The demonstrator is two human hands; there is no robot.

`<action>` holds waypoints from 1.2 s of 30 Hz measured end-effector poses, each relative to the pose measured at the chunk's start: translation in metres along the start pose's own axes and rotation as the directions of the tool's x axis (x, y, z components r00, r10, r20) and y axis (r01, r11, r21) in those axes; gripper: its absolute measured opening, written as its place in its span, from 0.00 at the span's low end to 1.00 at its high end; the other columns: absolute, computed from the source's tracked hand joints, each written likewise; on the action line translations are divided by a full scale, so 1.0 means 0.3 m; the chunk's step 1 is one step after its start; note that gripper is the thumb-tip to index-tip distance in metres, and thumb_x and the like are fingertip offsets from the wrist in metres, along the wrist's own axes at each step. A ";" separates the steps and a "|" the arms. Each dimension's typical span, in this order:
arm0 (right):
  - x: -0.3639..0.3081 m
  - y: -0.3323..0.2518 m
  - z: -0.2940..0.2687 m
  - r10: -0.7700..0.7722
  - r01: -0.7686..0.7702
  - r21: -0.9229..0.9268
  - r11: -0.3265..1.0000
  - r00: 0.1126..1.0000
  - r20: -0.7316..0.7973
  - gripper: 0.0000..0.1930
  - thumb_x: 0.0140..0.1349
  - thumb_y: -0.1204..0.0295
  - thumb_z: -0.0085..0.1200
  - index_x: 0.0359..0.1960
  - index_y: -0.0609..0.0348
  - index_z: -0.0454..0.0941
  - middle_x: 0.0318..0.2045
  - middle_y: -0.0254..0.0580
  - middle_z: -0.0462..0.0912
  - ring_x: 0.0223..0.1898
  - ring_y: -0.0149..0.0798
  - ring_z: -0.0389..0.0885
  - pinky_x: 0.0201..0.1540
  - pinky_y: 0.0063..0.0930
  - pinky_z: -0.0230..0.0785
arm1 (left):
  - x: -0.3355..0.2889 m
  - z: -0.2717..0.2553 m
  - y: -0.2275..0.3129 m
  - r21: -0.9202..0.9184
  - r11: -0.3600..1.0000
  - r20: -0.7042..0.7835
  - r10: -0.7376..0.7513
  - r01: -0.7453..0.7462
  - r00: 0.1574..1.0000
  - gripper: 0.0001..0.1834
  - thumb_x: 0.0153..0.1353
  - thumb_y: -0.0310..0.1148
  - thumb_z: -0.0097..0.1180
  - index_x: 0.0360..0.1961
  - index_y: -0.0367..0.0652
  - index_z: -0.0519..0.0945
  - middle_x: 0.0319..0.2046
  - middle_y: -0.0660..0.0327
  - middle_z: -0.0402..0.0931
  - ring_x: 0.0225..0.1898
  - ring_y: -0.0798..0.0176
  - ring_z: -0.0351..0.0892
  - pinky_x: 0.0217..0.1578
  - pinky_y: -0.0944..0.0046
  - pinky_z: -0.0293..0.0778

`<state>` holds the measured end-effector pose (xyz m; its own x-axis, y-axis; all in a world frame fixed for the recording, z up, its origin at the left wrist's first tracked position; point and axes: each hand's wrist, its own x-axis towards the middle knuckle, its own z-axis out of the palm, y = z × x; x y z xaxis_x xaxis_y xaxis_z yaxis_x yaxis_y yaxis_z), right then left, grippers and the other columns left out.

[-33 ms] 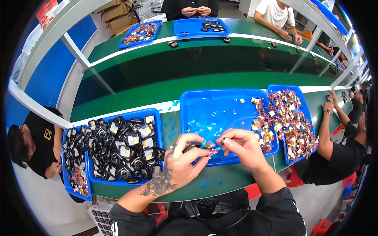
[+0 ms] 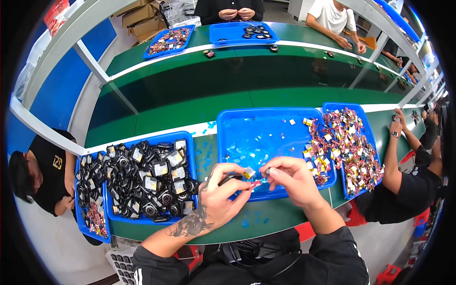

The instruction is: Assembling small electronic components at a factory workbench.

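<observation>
My left hand (image 2: 223,192) is closed around a black smartwatch case (image 2: 231,177), which the fingers mostly cover. Sticking out at its fingertips are a small silver-and-yellow piece (image 2: 248,173) and a red-and-white strip (image 2: 256,184). Close by on the right, my right hand (image 2: 294,180) pinches a small dark thing (image 2: 269,171) between thumb and forefinger; its kind is too small to make out. Both hands hover over the near edge of a wide blue tray (image 2: 270,113), which holds clear film scraps (image 2: 242,154) and, at its right, a heap of small red, white and yellow parts (image 2: 314,159).
On the left, a blue tray (image 2: 192,142) is piled with black watch cases (image 2: 152,183); a narrower tray (image 2: 107,232) adjoins it. A blue tray (image 2: 327,105) of small parts stands right. Across the green table (image 2: 190,107), co-workers sit near more trays. A metal frame (image 2: 52,128) crosses the left.
The silver-and-yellow piece at my left fingertips has tilted up and shifted slightly left. My hands have barely moved.
</observation>
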<state>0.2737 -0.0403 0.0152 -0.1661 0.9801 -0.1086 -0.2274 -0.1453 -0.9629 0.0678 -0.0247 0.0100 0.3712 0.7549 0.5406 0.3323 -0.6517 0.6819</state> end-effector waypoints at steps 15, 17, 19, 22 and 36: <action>-0.038 -0.034 0.054 -0.152 0.172 -0.304 0.937 0.985 0.087 0.07 0.58 0.81 0.61 0.39 0.66 0.83 0.36 0.42 0.83 0.38 0.29 0.82 0.40 0.20 0.77 | -0.001 -0.033 -0.011 -0.371 0.910 0.232 -0.100 0.183 0.968 0.06 0.55 0.27 0.66 0.35 0.39 0.84 0.43 0.57 0.72 0.31 0.67 0.80 0.34 0.68 0.77; -0.029 -0.015 0.057 -0.120 0.142 -0.266 0.954 0.988 0.097 0.07 0.58 0.81 0.61 0.38 0.67 0.82 0.36 0.41 0.84 0.38 0.28 0.82 0.41 0.21 0.77 | -0.025 -0.032 -0.018 -0.415 0.878 0.247 -0.145 0.239 0.958 0.06 0.56 0.27 0.66 0.34 0.39 0.84 0.42 0.57 0.72 0.30 0.68 0.80 0.32 0.69 0.76; -0.022 -0.015 0.065 -0.083 0.105 -0.222 0.969 0.991 0.106 0.04 0.60 0.81 0.59 0.36 0.68 0.80 0.33 0.39 0.83 0.34 0.26 0.80 0.39 0.19 0.75 | -0.045 -0.034 -0.021 -0.456 0.814 0.263 -0.263 0.360 0.928 0.04 0.57 0.26 0.65 0.34 0.38 0.84 0.40 0.59 0.73 0.28 0.71 0.80 0.29 0.70 0.75; -0.040 -0.003 0.038 -0.028 0.052 -0.223 0.973 0.994 0.107 0.02 0.62 0.80 0.56 0.34 0.67 0.79 0.29 0.34 0.81 0.30 0.24 0.77 0.35 0.18 0.71 | -0.038 -0.022 -0.021 -0.261 0.947 0.158 -0.149 0.187 0.976 0.06 0.53 0.25 0.67 0.33 0.39 0.84 0.39 0.60 0.75 0.30 0.70 0.81 0.29 0.69 0.76; 0.067 0.033 -0.003 -0.322 0.232 -0.877 0.422 0.942 0.094 0.09 0.58 0.79 0.58 0.41 0.62 0.80 0.33 0.48 0.80 0.33 0.45 0.81 0.33 0.32 0.74 | -0.033 0.017 -0.033 -0.541 0.713 0.141 -0.447 0.447 0.883 0.03 0.55 0.21 0.64 0.32 0.33 0.84 0.40 0.58 0.74 0.32 0.70 0.81 0.31 0.74 0.77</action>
<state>0.2689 -0.0219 0.0033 -0.1736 0.9574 0.2309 0.7069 0.2843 -0.6477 0.0653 -0.0261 -0.0046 0.3014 0.9479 0.1031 -0.0660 -0.0871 0.9940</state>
